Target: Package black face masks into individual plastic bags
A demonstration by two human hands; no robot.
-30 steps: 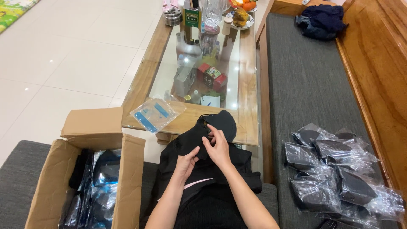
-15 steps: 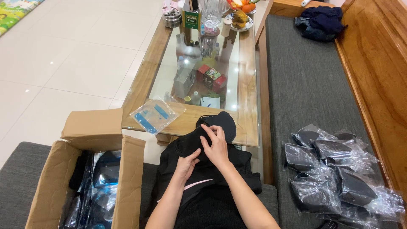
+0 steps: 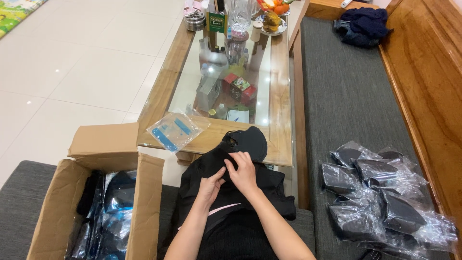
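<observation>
Head view — black garment [image 3: 250,142] under both hands.

Both forearms come up from the bottom edge and meet in the middle. The left hand [image 3: 211,185] is palm down, with bent fingers pinching. The right hand [image 3: 244,172] lies just beside it, fingers curled, thumb touching the left fingertips.

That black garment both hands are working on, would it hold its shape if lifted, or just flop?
The black garment would probably flop: it already drapes and folds over the lap. It looks light, since the left hand and right hand pinch it with fingertips only. The hood end near the coffee table would likely sag.
</observation>
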